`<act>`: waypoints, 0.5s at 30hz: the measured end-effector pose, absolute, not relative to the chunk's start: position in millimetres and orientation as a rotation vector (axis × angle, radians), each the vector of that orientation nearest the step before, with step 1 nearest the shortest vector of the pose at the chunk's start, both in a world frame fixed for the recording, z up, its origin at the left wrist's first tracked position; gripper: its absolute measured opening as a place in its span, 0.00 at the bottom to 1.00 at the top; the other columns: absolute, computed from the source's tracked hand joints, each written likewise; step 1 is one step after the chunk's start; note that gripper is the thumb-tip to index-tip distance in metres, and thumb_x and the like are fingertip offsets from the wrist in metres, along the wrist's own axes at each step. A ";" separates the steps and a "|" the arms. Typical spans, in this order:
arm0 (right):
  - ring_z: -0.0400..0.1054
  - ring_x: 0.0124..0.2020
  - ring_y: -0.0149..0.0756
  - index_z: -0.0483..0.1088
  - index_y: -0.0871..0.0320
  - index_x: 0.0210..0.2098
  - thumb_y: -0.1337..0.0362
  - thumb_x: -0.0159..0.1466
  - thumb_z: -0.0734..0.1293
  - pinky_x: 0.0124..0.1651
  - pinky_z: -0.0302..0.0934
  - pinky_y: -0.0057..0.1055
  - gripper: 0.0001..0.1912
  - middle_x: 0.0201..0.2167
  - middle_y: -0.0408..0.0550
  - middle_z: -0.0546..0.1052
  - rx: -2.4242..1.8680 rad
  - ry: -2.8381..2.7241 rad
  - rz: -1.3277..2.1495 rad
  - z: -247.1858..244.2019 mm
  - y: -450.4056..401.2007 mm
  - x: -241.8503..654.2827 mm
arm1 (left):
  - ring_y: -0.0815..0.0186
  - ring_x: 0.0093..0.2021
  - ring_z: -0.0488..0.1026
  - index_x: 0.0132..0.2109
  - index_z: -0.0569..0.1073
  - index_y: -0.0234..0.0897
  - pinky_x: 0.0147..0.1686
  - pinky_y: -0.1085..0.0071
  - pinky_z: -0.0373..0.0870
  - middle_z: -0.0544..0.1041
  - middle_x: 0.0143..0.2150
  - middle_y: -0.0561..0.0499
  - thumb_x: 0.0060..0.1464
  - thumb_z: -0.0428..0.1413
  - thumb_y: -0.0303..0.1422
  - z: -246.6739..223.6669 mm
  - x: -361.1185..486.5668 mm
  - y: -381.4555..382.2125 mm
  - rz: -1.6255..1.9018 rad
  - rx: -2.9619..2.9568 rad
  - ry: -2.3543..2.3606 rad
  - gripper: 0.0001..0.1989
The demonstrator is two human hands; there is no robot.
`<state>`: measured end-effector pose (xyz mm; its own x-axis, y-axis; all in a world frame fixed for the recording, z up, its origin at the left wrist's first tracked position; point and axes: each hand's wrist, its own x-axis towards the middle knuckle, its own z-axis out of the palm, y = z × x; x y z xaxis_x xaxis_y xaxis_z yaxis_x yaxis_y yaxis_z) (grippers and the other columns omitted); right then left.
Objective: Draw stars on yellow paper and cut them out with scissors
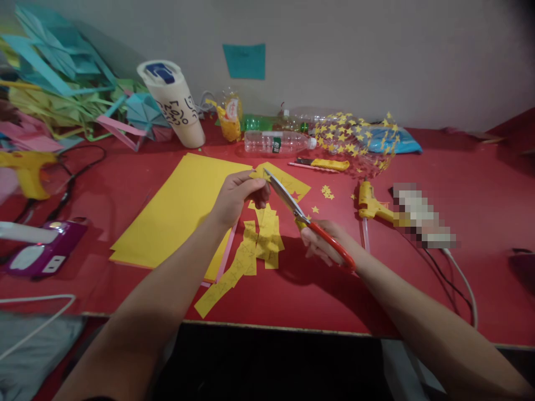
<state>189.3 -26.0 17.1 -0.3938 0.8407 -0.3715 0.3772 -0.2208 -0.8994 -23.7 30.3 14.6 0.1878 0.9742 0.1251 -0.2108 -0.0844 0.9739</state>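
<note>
Between the thumb and fingers of my left hand [236, 196] is a small piece of yellow paper [259, 174]. My right hand [321, 242] grips red-handled scissors [298, 213], whose blade tips reach that piece. Below the hands lie several yellow paper strips [249, 250] with star outlines drawn on them. Behind the scissors rests a larger yellow sheet [292, 181] with outlines and a star-shaped cutout. Small cut yellow stars [327, 192] lie to the right of it. A stack of yellow paper [167, 206] is left of my left hand.
A yellow glue gun [368, 200] and a pixelated object [424, 214] with a cable stand at right. Behind are a yellow box cutter [330, 164], plastic bottles [276, 142], a star-covered clear form [355, 136] and a white tumbler [175, 106]. Another glue gun [31, 172] lies left.
</note>
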 end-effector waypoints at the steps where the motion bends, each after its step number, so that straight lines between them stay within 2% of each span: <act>1: 0.54 0.09 0.24 0.60 0.54 0.20 0.36 0.53 0.69 0.27 0.69 0.31 0.29 0.08 0.32 0.58 -1.442 -1.655 1.650 17.0 -25.9 189.2 | 0.73 0.16 0.69 0.21 0.75 0.36 0.18 0.76 0.67 0.74 0.18 0.54 0.45 0.59 0.32 14.7 -23.8 30.1 1.222 1.221 0.860 0.08; 6: 0.52 0.08 0.23 0.58 0.53 0.19 0.35 0.53 0.68 0.26 0.68 0.31 0.30 0.06 0.31 0.55 -1.420 -1.685 1.631 15.6 -24.4 189.2 | 0.73 0.16 0.69 0.21 0.74 0.36 0.17 0.76 0.66 0.74 0.18 0.54 0.44 0.59 0.33 15.0 -23.0 29.9 1.221 1.209 0.868 0.08; 10: 0.54 0.08 0.23 0.59 0.54 0.20 0.32 0.51 0.67 0.17 0.59 0.26 0.31 0.09 0.33 0.59 -1.450 -1.695 1.602 14.6 -23.5 189.3 | 0.73 0.17 0.69 0.22 0.73 0.35 0.18 0.76 0.67 0.74 0.19 0.54 0.46 0.58 0.34 13.6 -23.4 31.4 1.243 1.195 0.886 0.09; 15: 0.55 0.09 0.23 0.59 0.54 0.20 0.33 0.50 0.68 0.18 0.60 0.27 0.31 0.10 0.33 0.58 -1.426 -1.698 1.604 12.6 -22.8 190.2 | 0.73 0.16 0.70 0.23 0.70 0.35 0.17 0.77 0.68 0.74 0.20 0.54 0.47 0.57 0.33 12.9 -23.4 33.4 1.305 1.182 0.892 0.09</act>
